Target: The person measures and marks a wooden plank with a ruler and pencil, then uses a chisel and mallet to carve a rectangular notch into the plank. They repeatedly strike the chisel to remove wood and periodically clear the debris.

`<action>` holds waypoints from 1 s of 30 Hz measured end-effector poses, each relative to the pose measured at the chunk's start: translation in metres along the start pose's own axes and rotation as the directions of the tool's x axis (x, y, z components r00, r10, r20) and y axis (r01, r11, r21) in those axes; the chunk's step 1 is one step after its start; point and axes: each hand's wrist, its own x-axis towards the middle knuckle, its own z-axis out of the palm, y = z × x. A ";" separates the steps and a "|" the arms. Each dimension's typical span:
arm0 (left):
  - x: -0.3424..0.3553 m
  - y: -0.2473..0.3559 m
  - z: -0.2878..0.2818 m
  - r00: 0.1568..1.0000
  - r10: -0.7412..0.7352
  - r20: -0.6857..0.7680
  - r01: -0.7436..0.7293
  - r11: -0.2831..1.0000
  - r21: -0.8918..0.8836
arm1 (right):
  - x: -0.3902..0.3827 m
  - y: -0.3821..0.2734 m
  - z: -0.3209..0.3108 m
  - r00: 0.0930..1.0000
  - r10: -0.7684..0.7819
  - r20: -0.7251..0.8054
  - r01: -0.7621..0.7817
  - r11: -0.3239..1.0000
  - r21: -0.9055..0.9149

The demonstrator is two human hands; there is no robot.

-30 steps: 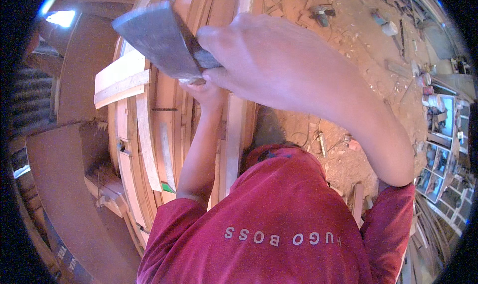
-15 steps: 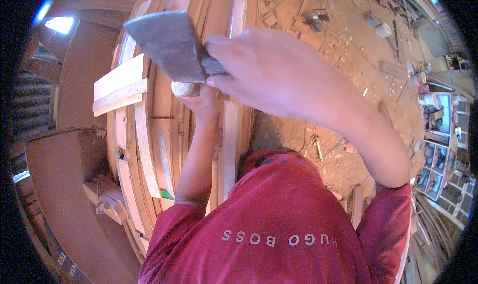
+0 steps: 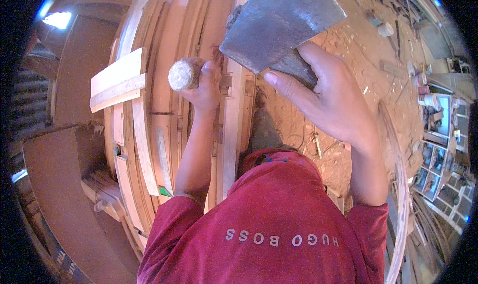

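My right hand (image 3: 318,94) is closed on the short dark handle of a broad, dark metal axe (image 3: 284,20), raised to the upper right of my left hand. My left hand (image 3: 201,89) is wrapped round an upright wooden rod (image 3: 180,74), whose pale, rough round end faces up at me. The two hands are apart. Under my left hand lies a long stack of light wooden planks (image 3: 159,134), with a short pale board (image 3: 117,77) across its left side.
A brown sheet panel (image 3: 50,169) stands on the left. To the right is a dirt floor (image 3: 294,129) with scraps and wood chips, white buckets (image 3: 428,99), a white framed shelf (image 3: 435,159) and curved wooden strips (image 3: 428,234) at the far right.
My right hand and the axe have swung up and right, away from my left hand, turning as they moved. The rod's round end in my left hand is now fully in view.
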 end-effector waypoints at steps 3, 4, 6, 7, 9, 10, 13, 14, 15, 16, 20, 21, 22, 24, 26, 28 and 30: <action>0.003 0.000 0.008 1.000 0.027 0.014 -0.027 0.999 0.028 | -0.004 0.006 0.001 0.999 0.019 -0.033 -0.019 1.000 0.014; 0.003 0.001 0.011 0.999 0.043 0.009 -0.044 0.998 0.043 | -0.005 0.007 0.000 0.999 0.024 -0.040 -0.024 1.000 -0.003; 0.003 0.007 0.015 1.000 -0.013 -0.018 0.013 1.000 -0.001 | -0.005 0.006 -0.001 0.998 0.024 -0.050 -0.025 0.999 -0.030; 0.001 0.010 0.017 0.999 -0.041 -0.032 0.040 0.999 -0.024 | -0.005 0.007 0.000 0.998 0.017 -0.059 -0.019 1.000 -0.022; -0.001 0.019 0.023 0.998 -0.060 -0.010 0.059 0.994 -0.091 | -0.005 0.010 0.003 0.997 0.009 -0.081 -0.010 1.000 -0.011; -0.001 0.021 0.025 0.998 -0.069 0.001 0.069 0.990 -0.124 | -0.006 0.011 0.002 0.997 0.013 -0.076 -0.016 0.999 -0.028; 0.003 0.008 0.015 0.999 0.002 -0.037 -0.002 1.000 -0.006 | -0.005 0.009 0.002 0.998 0.009 -0.062 -0.012 0.999 -0.047; 0.005 0.004 0.014 0.997 0.037 -0.062 -0.035 0.999 0.036 | -0.004 0.009 0.003 0.998 0.001 -0.062 -0.003 0.999 -0.033; 0.006 0.001 0.013 0.994 0.072 -0.087 -0.066 0.995 0.078 | -0.004 0.009 0.004 0.998 -0.006 -0.062 0.005 1.000 -0.019; 0.007 -0.001 0.013 0.988 0.109 -0.109 -0.095 0.988 0.122 | -0.004 0.010 0.006 0.997 -0.008 -0.071 0.008 1.000 -0.008; 0.002 0.026 0.040 0.993 0.024 -0.120 -0.027 0.999 -0.025 | -0.005 0.012 0.007 0.996 -0.012 -0.088 0.011 1.000 -0.004; 0.004 0.024 0.040 0.993 0.016 -0.118 -0.020 0.999 -0.033 | -0.005 0.012 0.007 0.996 -0.015 -0.086 0.014 1.000 -0.011; 0.005 0.022 0.040 0.993 0.008 -0.116 -0.013 0.999 -0.042 | -0.005 0.011 0.006 0.997 -0.017 -0.082 0.015 1.000 -0.025; 0.008 0.024 0.042 0.997 -0.002 -0.082 -0.004 0.997 -0.077 | -0.006 0.012 0.004 0.997 -0.020 -0.074 0.016 0.998 -0.053; 0.011 0.020 0.039 0.999 0.001 -0.054 -0.005 0.997 -0.075 | -0.007 0.012 0.005 0.996 -0.010 -0.083 0.007 0.999 -0.040; 0.015 0.010 0.031 0.999 0.017 -0.034 -0.019 0.999 -0.036 | -0.008 0.011 0.004 0.996 0.001 -0.084 -0.004 0.999 -0.038; 0.015 0.016 0.035 0.999 -0.014 -0.041 0.012 0.999 -0.050 | -0.008 0.011 0.004 0.997 0.017 -0.075 -0.021 0.999 -0.045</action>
